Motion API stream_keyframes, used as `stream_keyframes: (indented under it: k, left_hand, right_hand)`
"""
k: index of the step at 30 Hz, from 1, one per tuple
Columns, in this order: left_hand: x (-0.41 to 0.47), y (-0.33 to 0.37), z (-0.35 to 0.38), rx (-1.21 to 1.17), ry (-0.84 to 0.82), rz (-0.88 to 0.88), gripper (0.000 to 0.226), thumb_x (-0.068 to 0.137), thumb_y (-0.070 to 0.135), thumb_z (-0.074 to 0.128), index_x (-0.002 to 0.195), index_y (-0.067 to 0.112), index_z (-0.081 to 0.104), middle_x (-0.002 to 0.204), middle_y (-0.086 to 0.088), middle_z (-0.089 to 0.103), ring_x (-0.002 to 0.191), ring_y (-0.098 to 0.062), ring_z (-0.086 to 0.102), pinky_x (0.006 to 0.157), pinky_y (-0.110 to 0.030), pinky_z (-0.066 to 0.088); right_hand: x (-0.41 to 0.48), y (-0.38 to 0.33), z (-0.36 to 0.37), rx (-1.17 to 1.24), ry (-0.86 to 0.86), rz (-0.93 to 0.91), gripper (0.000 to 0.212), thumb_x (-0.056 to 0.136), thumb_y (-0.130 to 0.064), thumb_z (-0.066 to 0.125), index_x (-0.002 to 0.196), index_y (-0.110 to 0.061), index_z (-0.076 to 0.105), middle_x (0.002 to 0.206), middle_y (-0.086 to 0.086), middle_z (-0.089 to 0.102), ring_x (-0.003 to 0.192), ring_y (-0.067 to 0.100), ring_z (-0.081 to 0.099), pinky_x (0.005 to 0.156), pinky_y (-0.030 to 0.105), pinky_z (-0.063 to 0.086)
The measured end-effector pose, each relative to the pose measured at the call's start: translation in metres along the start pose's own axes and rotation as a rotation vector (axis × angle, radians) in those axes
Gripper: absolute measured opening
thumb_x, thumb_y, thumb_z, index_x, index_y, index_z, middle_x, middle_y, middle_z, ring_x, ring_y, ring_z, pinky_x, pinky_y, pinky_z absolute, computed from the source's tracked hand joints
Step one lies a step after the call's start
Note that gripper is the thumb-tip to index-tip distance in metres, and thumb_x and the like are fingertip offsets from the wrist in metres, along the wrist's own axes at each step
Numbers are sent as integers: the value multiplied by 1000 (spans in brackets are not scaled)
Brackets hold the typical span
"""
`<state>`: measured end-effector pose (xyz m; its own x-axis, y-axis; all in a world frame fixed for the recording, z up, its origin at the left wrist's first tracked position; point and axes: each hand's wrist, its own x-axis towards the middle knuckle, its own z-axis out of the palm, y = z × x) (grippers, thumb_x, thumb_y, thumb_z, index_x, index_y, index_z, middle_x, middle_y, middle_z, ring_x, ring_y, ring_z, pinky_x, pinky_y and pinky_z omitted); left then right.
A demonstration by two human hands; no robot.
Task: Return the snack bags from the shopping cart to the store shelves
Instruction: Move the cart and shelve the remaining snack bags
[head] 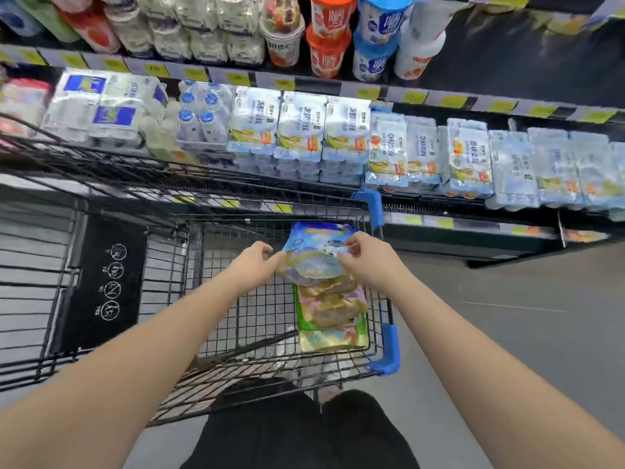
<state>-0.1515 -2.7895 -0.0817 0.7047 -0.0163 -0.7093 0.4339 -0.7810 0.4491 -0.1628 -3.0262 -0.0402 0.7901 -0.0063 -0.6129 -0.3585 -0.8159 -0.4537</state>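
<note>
Head view: both hands reach into the shopping cart [189,265]. The left hand [252,262] and the right hand [363,257] each close their grip on the blue snack bag [316,252], at its 9 and 3 o'clock edges. More snack bags [333,319] lie below it, at 6 o'clock. The store shelves [338,86] with yogurt packs [301,130] stand at 12 o'clock.

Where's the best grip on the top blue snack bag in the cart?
Grip the blue snack bag at its two side edges, from above. It lies tilted on the stack of bags, so both edges are exposed. The left hand and right hand already flank it there.
</note>
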Motion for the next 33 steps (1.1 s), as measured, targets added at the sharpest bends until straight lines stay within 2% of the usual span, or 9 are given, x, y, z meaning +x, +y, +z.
stream_keyframes:
  k: [6, 9, 12, 13, 15, 20, 25, 29, 33]
  left_hand:
    - [48, 17, 29, 21, -22, -115, 71, 93, 65, 44, 139, 11, 44, 136, -8, 54, 113, -25, 54, 86, -34, 42]
    - [67, 22, 38, -83, -56, -196, 71, 90, 68, 45, 128, 8, 50, 120, -9, 60, 96, -26, 64, 81, -34, 51]
    - [97, 11, 48, -292, -115, -301, 107, 59, 86, 62, 126, 3, 53, 111, -13, 66, 84, -29, 73, 73, -42, 62]
    - [102, 11, 52, -387, -137, -340, 105, 59, 80, 71, 125, 0, 51, 109, -14, 66, 80, -30, 73, 65, -42, 62]
    - [102, 20, 58, -544, -139, -377, 70, 78, 48, 79, 115, -2, 49, 101, -16, 63, 71, -29, 70, 46, -36, 57]
    - [110, 22, 67, -669, -212, -409, 44, 79, 25, 83, 101, -1, 56, 99, -17, 65, 72, -27, 68, 40, -35, 54]
    - [108, 13, 61, -716, -282, -409, 46, 79, 19, 82, 114, 0, 59, 105, -14, 69, 76, -23, 69, 45, -32, 57]
    - [109, -6, 58, -707, -278, -333, 42, 82, 19, 79, 120, 11, 63, 108, -5, 73, 86, -19, 70, 68, -32, 60]
    - [102, -26, 51, -769, -241, -231, 47, 83, 12, 78, 124, 18, 57, 114, -3, 72, 94, -22, 71, 68, -34, 58]
  right_hand:
    - [37, 8, 2, -119, -43, -55, 42, 97, -29, 55, 137, -14, 55, 130, 6, 63, 118, 26, 58, 92, 34, 46]
    - [48, 13, 4, -141, -64, -54, 43, 98, -28, 55, 139, -15, 54, 129, 7, 62, 117, 26, 58, 90, 34, 47]
    - [54, 19, 8, -161, -71, -49, 43, 99, -30, 55, 140, -15, 53, 130, 8, 62, 115, 26, 60, 86, 33, 45]
    - [55, 22, 10, -164, -71, -46, 43, 100, -31, 55, 140, -16, 52, 131, 9, 61, 113, 26, 60, 83, 32, 45]
    - [56, 27, 14, -167, -74, -37, 44, 100, -32, 54, 141, -16, 51, 131, 10, 60, 107, 25, 60, 78, 31, 43]
    - [57, 34, 22, -122, -67, -11, 38, 100, -32, 53, 137, -21, 54, 128, 7, 60, 90, 19, 54, 75, 29, 40]
    - [52, 34, 24, 0, -29, 41, 38, 99, -31, 53, 135, -21, 55, 121, 2, 65, 97, 18, 58, 77, 28, 41]
    - [51, 34, 26, 73, 0, 71, 34, 99, -27, 53, 132, -18, 56, 110, -2, 68, 99, 17, 59, 76, 27, 41]
    - [58, 30, 30, 83, -19, 81, 40, 99, -28, 53, 137, -17, 52, 109, -4, 65, 91, 13, 54, 61, 20, 36]
